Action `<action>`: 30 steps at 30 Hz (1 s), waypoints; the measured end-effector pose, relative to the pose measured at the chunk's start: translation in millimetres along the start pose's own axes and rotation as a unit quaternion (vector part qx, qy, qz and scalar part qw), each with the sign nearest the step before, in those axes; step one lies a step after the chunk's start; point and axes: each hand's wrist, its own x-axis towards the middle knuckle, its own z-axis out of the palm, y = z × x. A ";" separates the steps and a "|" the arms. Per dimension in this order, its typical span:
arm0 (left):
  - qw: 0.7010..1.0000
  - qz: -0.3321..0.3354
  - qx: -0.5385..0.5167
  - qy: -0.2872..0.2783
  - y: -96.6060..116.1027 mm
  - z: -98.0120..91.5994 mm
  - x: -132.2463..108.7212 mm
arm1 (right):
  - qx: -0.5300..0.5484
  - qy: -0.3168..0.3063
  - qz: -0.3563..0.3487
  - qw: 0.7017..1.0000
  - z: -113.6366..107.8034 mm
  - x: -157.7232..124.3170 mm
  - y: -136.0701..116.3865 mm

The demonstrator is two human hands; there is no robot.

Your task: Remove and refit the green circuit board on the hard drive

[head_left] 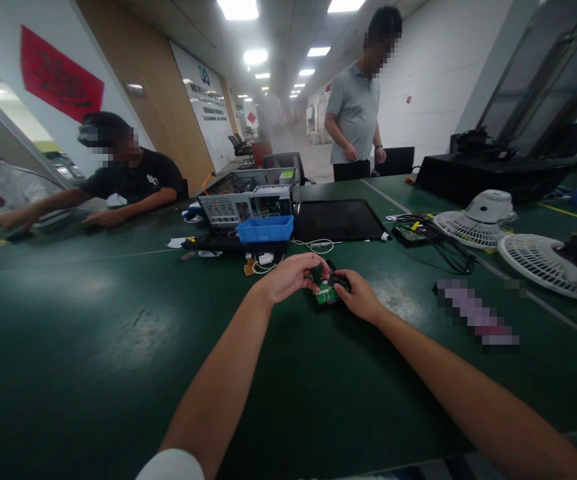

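Observation:
A small device with a green circuit board (325, 294) and black parts around it is on the dark green table, in front of both hands. My left hand (293, 275) arches over its left side, thumb and curved fingers closed at the board's edge. From the right, my right hand (361, 294) grips the black part of the same device between thumb and fingers. The fingertips hide some of the device, and its exact kind is unclear.
Beyond the hands stand a blue bin (265, 229), an open computer case (246, 197) and a flat black screen panel (338, 220). White fan parts (483, 217) and black cables (448, 243) lie at right. A person (356, 110) stands behind; others sit at left.

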 end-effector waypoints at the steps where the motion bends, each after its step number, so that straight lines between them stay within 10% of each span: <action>1: 1.000 -0.001 0.005 0.002 0.0 -0.3 0.1 | 0.000 0.001 0.001 1.000 0.0 -0.1 0.1; 30: 0.999 -0.009 0.042 0.010 3.4 -4.9 -0.9 | -0.002 -0.001 0.004 1.000 -1.0 -0.1 -1.5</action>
